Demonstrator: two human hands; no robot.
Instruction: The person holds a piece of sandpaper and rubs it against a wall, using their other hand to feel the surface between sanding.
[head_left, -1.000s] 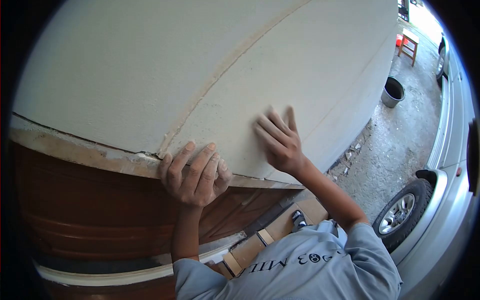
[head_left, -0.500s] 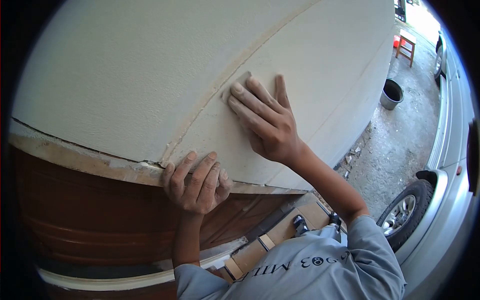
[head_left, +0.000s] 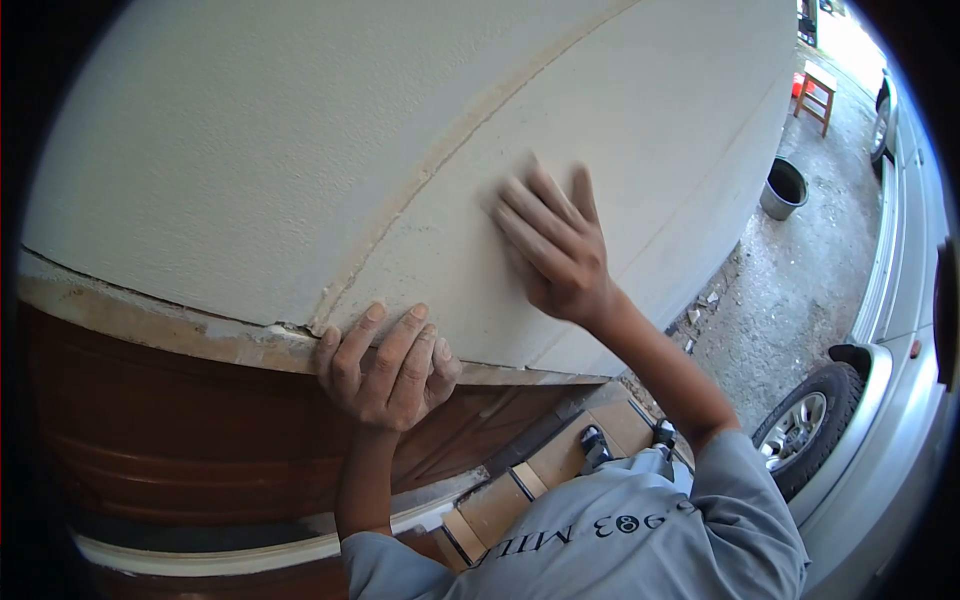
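Currently one left hand (head_left: 388,380) curls its fingers over one ledge (head_left: 150,316); one right hand (head_left: 568,255) blurs against one wall (head_left: 250,150), grip unclear

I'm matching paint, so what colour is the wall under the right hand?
The wall is off-white, clearest in the head view.

left hand (head_left: 388,372) fingers curled at ledge (head_left: 150,308) | right hand (head_left: 562,245) blurred, at pale wall (head_left: 250,160) | bucket (head_left: 776,207) near car (head_left: 900,400)

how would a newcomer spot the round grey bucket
Find the long silver vehicle at the right edge. On the grey concrete floor beside it stands the round grey bucket, right of the off-white surface. Its dark opening sets it apart from the wooden stool farther off.
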